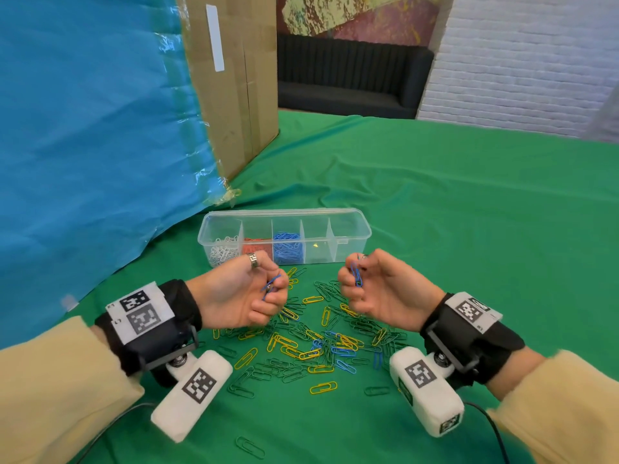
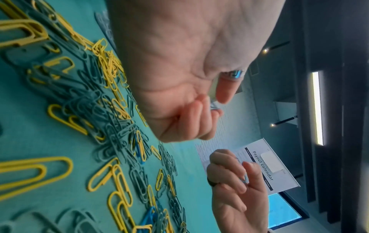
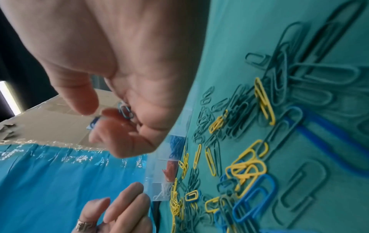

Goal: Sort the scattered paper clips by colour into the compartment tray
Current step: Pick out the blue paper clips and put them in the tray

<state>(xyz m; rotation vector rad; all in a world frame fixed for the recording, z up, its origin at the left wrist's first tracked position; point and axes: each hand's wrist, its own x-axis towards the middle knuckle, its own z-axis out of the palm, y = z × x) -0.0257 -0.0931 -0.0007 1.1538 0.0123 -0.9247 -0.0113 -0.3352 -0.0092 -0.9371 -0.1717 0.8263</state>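
My left hand (image 1: 239,294) and my right hand (image 1: 375,289) each pinch blue clips, raised just in front of the tray (image 1: 351,216); how many, I cannot tell. The tray has five compartments: white, red and blue fill three. Green, yellow and blue clips (image 1: 311,346) lie scattered on the desk (image 1: 435,195) below my hands.

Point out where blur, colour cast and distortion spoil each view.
Head view: sharp, wide-angle bending, compartment tray clear. Left wrist view: teal cast, nearest yellow paper clips smeared. Right wrist view: same cast, right hand soft, nearest green paper clips blurred.
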